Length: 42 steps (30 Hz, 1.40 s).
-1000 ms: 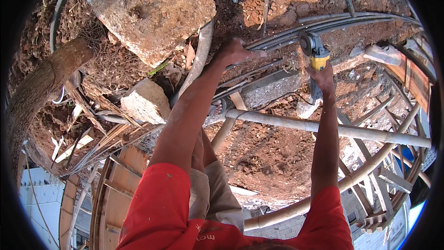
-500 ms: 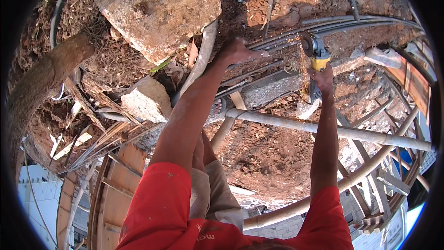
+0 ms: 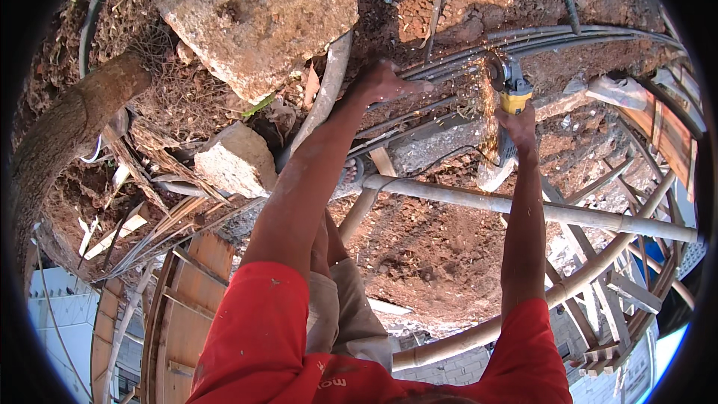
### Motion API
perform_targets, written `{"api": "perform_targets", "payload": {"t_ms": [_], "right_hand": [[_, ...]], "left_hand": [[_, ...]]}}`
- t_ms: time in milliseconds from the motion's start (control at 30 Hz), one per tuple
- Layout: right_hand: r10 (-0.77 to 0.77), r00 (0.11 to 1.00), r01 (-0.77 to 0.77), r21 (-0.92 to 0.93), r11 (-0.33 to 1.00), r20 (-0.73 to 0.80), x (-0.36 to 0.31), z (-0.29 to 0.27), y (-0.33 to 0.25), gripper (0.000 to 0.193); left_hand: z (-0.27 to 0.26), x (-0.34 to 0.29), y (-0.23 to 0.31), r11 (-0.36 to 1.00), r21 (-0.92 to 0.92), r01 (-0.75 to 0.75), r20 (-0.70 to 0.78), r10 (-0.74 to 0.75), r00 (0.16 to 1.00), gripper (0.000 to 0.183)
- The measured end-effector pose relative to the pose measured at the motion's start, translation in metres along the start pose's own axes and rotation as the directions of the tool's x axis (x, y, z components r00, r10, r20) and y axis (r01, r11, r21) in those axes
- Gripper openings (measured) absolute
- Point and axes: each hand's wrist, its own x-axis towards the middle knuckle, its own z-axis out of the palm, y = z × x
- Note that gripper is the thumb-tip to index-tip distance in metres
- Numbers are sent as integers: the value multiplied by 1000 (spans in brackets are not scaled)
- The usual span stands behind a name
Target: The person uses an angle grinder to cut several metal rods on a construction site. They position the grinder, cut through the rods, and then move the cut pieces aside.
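Observation:
My right hand (image 3: 520, 127) is wrapped round the body of a yellow and grey angle grinder (image 3: 514, 99). Its disc (image 3: 496, 72) is against a bundle of long grey metal rods (image 3: 456, 67), and orange sparks (image 3: 490, 123) stream from there toward me and scatter leftward. To the left, my left hand (image 3: 385, 84) is closed on the rods, thumb pointing toward the grinder; its other fingers are mostly hidden. A dark power cord (image 3: 441, 161) trails left from the grinder's rear end.
A large rough stone (image 3: 254, 15) lies left of my left hand, with a smaller block (image 3: 238, 158) below it. A bamboo pole (image 3: 538, 211) crosses between me and the rods. Timber framing (image 3: 598, 284) stands right; a tree trunk (image 3: 75, 127) rises left. My foot (image 3: 351, 170) shows beneath my left arm.
The spark stream has grown denser and spreads more above and left of the disc. The grinder has shifted very slightly left. My left hand stays in nearly the same place.

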Motion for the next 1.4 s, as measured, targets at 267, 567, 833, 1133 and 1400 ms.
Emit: {"api": "perform_targets", "payload": {"t_ms": [267, 567, 833, 1133, 1400], "right_hand": [[-76, 995, 75, -19, 997, -58, -2, 3, 3, 39], [-29, 996, 20, -106, 994, -85, -4, 4, -2, 38], [-80, 995, 77, -65, 995, -55, -9, 6, -10, 36], [-70, 996, 72, 24, 997, -53, 2, 6, 16, 42], [-39, 996, 38, -12, 999, -76, -2, 11, 1, 43]], "left_hand": [[9, -2, 2, 998, 1, -68, -136, 68, 988, 103], [3, -1, 5, 997, -68, 25, 27, -24, 999, 131], [3, -3, 4, 997, -72, -9, -9, 8, 1000, 118], [5, -4, 4, 999, -45, -16, -35, 14, 999, 117], [0, -4, 3, 998, -57, -16, 18, 18, 1000, 131]]}}
